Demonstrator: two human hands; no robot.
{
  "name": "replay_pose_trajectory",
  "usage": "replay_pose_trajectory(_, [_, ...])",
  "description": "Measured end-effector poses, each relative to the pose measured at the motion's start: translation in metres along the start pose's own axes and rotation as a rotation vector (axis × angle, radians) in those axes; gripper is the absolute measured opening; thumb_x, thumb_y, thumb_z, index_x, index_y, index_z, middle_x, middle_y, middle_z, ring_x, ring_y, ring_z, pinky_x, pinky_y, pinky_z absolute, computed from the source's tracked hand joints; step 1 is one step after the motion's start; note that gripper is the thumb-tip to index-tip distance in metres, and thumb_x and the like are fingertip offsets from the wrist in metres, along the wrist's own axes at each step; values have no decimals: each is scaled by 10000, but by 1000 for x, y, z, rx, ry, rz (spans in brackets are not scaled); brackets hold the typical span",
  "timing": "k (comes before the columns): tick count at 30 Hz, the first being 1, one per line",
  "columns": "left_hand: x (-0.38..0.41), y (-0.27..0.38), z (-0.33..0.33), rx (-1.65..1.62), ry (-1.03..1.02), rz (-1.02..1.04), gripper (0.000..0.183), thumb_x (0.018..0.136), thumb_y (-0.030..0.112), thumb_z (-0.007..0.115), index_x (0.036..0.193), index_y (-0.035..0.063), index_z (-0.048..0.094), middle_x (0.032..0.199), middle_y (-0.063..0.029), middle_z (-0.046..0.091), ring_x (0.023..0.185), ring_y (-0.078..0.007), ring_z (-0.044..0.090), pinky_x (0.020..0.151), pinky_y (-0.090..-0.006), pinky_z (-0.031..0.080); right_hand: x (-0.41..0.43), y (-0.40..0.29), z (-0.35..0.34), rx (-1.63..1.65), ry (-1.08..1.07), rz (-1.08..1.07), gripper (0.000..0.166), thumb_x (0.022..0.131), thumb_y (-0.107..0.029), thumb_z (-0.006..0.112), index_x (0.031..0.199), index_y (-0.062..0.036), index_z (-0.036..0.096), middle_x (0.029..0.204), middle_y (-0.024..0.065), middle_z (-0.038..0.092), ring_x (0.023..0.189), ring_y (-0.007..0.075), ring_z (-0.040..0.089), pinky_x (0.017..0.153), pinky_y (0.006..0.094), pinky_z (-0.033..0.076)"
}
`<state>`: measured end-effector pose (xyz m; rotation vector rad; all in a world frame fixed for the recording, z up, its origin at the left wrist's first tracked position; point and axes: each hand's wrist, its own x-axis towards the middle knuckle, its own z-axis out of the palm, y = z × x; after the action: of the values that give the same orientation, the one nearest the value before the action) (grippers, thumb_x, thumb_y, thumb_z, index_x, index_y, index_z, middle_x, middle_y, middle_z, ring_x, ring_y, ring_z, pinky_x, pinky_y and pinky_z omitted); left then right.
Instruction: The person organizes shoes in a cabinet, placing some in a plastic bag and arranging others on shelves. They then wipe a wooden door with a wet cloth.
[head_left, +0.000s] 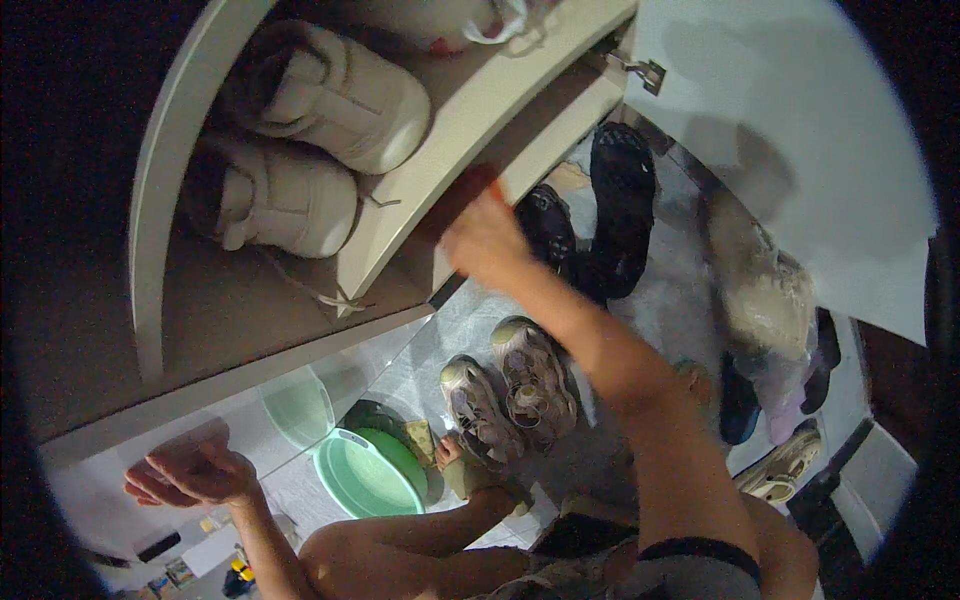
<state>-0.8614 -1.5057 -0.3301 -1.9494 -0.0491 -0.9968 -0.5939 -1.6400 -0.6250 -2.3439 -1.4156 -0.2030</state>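
My right hand (484, 236), blurred by motion, reaches into the lower compartment of a shoe cabinet (442, 161). A reddish-orange patch shows at its fingers; whether it is a held object I cannot tell. On the shelf above stands a pair of beige lace-up shoes (367, 101), one lace trailing over the shelf edge. My left hand (195, 472) is raised beside the cabinet's glossy side panel (360, 356), fingers loosely spread and holding nothing. Below my right forearm, a pair of worn sneakers (536, 379) rests on the tiled floor.
A green plastic basin (371, 472) stands on the floor near my foot (454, 454). Black footwear (622, 202) lies by the cabinet base. The white cabinet door (772, 112) hangs open on the right, with a plastic-wrapped bundle (765, 300) and a beige clog (784, 465) nearby.
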Motion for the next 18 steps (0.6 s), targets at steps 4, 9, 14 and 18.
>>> replay_pose_trajectory(4, [15, 7, 9, -10, 50, 30, 505, 946, 418, 453, 1294, 53, 489, 1363, -162, 450, 1300, -370, 348, 1070, -572, 157, -11, 101, -37, -51, 508, 599, 463, 867, -195, 526, 1216, 107, 485, 1366, 327, 345, 1286, 444, 326, 1069, 484, 257])
replay_pose_trajectory(9, [11, 7, 11, 17, 47, 6, 530, 941, 450, 448, 1303, 64, 479, 1364, -167, 445, 1308, -365, 335, 1063, -584, 161, -8, 23, 7, 610, 785, 810, 640, 927, -113, 452, 1402, 117, 90, 1459, 344, 3, 1358, 470, 119, 1112, 446, 146])
replay_pose_trajectory(14, [11, 9, 9, 25, 28, 16, 539, 945, 450, 432, 1322, 64, 459, 1383, -175, 421, 1319, -377, 308, 1062, -588, 156, -25, -85, 33, 971, 656, 812, 705, 908, -92, 473, 1425, 81, 27, 1470, 325, -31, 1362, 482, 72, 1109, 461, 125])
replay_pose_trajectory(18, [8, 6, 4, 32, -7, 21, 531, 949, 430, 424, 1331, 62, 448, 1393, -189, 403, 1318, -392, 303, 1062, -593, 151, 2, 9, 9, 727, 859, 877, 644, 926, -98, 457, 1412, 105, 85, 1454, 341, 78, 1357, 466, 121, 1109, 450, 134])
